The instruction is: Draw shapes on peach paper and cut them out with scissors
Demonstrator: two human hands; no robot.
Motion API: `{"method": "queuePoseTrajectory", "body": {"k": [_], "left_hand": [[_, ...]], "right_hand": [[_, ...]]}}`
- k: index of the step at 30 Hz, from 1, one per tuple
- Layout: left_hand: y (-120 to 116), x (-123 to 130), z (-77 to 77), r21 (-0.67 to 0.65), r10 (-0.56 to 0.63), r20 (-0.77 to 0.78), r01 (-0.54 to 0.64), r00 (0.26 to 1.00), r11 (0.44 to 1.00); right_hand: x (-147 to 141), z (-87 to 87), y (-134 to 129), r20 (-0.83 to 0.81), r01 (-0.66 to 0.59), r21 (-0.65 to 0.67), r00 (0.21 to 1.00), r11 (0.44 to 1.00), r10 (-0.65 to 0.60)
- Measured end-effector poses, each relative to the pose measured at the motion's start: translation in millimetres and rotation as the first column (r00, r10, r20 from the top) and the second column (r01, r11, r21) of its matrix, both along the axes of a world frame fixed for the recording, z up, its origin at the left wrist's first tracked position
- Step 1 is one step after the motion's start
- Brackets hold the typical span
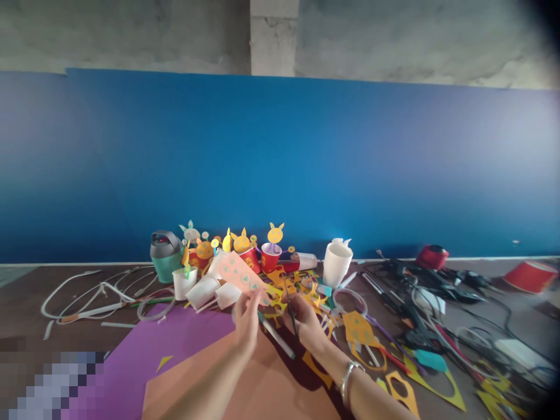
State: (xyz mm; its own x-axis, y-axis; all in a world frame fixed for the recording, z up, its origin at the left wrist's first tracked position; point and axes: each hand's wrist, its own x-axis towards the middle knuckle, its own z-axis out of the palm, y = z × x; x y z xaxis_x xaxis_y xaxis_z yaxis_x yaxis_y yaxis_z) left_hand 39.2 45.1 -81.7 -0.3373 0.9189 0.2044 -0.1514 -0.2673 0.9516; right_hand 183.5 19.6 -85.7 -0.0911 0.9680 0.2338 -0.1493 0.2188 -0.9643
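Left hand pinches a pink dotted paper strip over the pile. Right hand pinches a thin dark tool. White marker lies between the hands, held or not unclear. Under them: purple card, orange card. Beyond: yellow paper cutouts, red paper cup.

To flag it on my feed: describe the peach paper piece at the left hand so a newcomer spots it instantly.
Beneath the blue wall, find the row of paper cups topped with yellow cut-outs. Just in front, the person's left hand holds a tapering peach paper strip by its end. Teal marks set it apart from the plain peach sheet below.
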Motion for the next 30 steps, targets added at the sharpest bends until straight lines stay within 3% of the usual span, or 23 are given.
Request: {"method": "queuePoseTrajectory", "body": {"k": [3, 8, 13, 16, 22, 30], "left_hand": [[-4, 1, -3.9, 0.019, -0.103, -0.071, 0.104, 0.992, 0.994], [-8, 1, 0.2, 0.035, -0.138, -0.147, 0.145, 0.979, 0.989], [-10, 4, 9.8, 0.088, -0.167, -0.122, 0.178, 0.978, 0.980], [-9, 5, 10.8, 0.096, -0.168, -0.108, 0.178, 0.980, 0.979], [-9, 8, 9.6, 0.077, -0.252, -0.065, 0.257, 0.966, 0.963], [-13, 12, 12.3, 0.058, -0.397, -0.105, 0.404, 0.912, 0.913]], "right_hand": [[2, -5.0, 2, 0.147, 0.044, 0.075, 0.988, 0.996, -0.055], [4, -7.5, 2, 0.319, 0.113, 0.087, 0.938, 0.990, -0.135], [4, -5.0, 0, 0.388, 0.205, 0.097, 0.894, 0.974, -0.227], [4, -2.3, 0, 0.293, 0.242, 0.052, 0.924, 0.969, -0.246], [4, 11.8, 0, -0.097, 0.173, 0.018, 0.981, 0.985, -0.171], [-1, 15.5, -2, -0.224, 0.054, -0.080, 0.972, 0.995, -0.071]]}}
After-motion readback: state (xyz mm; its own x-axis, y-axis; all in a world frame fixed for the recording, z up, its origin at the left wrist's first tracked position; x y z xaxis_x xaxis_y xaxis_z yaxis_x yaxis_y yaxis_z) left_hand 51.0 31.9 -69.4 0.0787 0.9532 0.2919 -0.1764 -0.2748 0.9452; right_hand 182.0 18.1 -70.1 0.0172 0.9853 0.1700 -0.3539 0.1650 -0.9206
